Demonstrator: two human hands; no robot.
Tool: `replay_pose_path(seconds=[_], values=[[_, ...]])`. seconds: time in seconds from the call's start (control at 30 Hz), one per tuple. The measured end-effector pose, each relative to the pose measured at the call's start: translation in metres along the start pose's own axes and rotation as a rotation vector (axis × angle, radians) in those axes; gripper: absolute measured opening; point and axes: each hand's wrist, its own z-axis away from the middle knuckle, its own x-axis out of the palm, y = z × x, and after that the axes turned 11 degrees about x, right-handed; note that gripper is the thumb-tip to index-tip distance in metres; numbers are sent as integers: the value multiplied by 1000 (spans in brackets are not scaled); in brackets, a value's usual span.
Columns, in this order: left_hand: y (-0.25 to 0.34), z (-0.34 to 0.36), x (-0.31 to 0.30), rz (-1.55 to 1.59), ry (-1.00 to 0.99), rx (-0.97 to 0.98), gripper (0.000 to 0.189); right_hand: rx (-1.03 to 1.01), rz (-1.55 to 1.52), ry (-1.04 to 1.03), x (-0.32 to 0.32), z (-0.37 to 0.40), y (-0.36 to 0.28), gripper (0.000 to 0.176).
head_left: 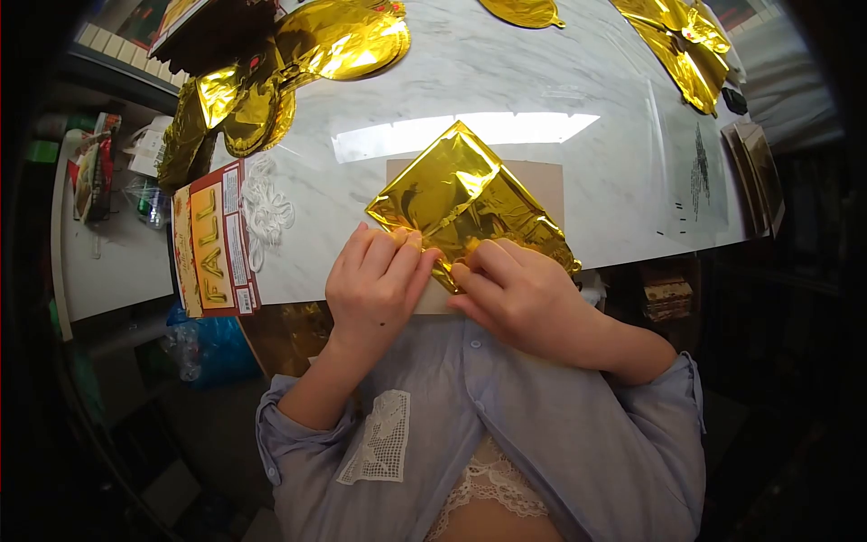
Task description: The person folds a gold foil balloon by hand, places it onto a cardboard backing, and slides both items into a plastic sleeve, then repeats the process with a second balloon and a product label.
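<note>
A flat gold foil balloon (465,194), folded into a rough diamond, lies on a beige card (546,185) at the near edge of a white marble table (542,81). My left hand (375,285) presses its near left edge, fingers curled over the foil. My right hand (519,294) pinches the near corner of the same foil right beside the left hand.
More gold foil balloons lie at the far left (271,81), far middle (524,11) and far right (686,45). A red and yellow "FALL" package (212,239) and a clear plastic bag (266,212) sit at the left. Clear packaging (695,172) lies right. A cluttered shelf (99,181) stands beyond the table's left edge.
</note>
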Motion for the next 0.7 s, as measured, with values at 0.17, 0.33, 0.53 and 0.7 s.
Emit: replay_pose_path(seconds=[0.17, 0.33, 0.53, 0.7], values=[[2, -1, -1, 3, 6, -20, 19, -50, -83, 122, 9, -16, -5, 33], [4, -1, -1, 1, -1, -45, 17, -25, -95, 165, 30, -14, 9, 27], [4, 0, 1, 11, -6, -49, 19, -20, -137, 127, 23, -9, 12, 25], [9, 0, -2, -9, 2, -52, 21, -63, -164, 101, -14, -37, 4, 17]])
